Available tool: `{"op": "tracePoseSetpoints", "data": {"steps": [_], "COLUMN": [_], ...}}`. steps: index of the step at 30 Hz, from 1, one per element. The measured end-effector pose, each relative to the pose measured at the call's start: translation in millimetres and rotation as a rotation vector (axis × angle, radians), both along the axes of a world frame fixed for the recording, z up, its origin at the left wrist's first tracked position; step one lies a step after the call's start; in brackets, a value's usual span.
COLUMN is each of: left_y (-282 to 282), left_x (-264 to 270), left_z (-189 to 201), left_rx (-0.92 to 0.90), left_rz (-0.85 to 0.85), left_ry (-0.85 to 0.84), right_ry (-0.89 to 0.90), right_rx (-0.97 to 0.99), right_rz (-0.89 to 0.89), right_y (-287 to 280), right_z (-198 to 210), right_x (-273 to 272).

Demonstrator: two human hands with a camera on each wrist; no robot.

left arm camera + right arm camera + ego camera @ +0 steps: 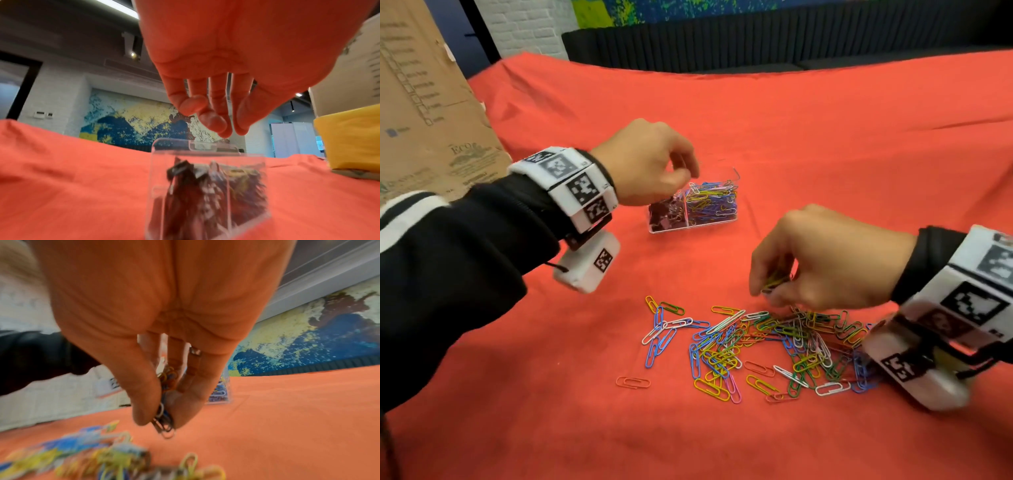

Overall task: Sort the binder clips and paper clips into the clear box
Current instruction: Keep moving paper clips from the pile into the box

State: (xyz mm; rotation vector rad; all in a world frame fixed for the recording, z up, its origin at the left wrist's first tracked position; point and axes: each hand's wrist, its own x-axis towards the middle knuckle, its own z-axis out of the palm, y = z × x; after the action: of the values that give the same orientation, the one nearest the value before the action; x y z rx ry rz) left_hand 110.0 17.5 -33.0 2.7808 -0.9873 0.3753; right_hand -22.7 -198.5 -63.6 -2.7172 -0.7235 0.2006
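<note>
The clear box (735, 192) stands mid-table on the red cloth, with black binder clips (666, 214) in its left compartment and coloured paper clips (712, 202) in its right one. My left hand (685, 171) hovers just over the box, its fingers hanging loose and holding nothing; the left wrist view shows the same empty hand (230, 129) above the box (156, 178). My right hand (770, 287) pinches a small bunch of paper clips (775, 281) above the loose pile (767, 346). In the right wrist view the bunch (164, 421) sits between thumb and fingers.
A single orange clip (633, 382) lies apart, left of the pile. A cardboard sheet (424, 85) leans at the table's left edge. A dark bench (756, 37) runs behind the table. Bare red cloth (859, 154) stretches right of the box.
</note>
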Motion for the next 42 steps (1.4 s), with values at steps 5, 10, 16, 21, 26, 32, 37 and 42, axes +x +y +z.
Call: {"op": "tracePoseSetpoints", "data": {"steps": [5,10,16,21,26,32,37,42], "left_y": [30,42,41,40,41,40,41,41], "left_x": [-46,-78,-84,-87,-86,-87,-89,-95], "left_z": [-23,-36,-42,-44,-47,-46,-44,-46], "left_rx": [0.264,0.42,0.321,0.291,0.272,0.277,0.266,0.286], "left_rz": [-0.136,-0.254,-0.349,-0.36,-0.372,-0.373,-0.388,-0.336], "left_ry": [0.207,0.403,0.454,0.479,0.469,0.466,0.441,0.416], "right_ry": [-0.082,-0.328,-0.451,-0.392,-0.397,-0.25,-0.306,-0.349], "right_rx": [0.196,0.246,0.085,0.03,0.033,-0.135,-0.081,-0.004], "right_rz": [-0.068,-0.146,-0.201,-0.196,-0.259,-0.2,-0.224,-0.143], "right_y": [-7,14,46,41,30,38,38,39], "right_z": [29,52,43,33,38,31,35,38], "right_x": [32,81,133,142,133,122,122,91]}}
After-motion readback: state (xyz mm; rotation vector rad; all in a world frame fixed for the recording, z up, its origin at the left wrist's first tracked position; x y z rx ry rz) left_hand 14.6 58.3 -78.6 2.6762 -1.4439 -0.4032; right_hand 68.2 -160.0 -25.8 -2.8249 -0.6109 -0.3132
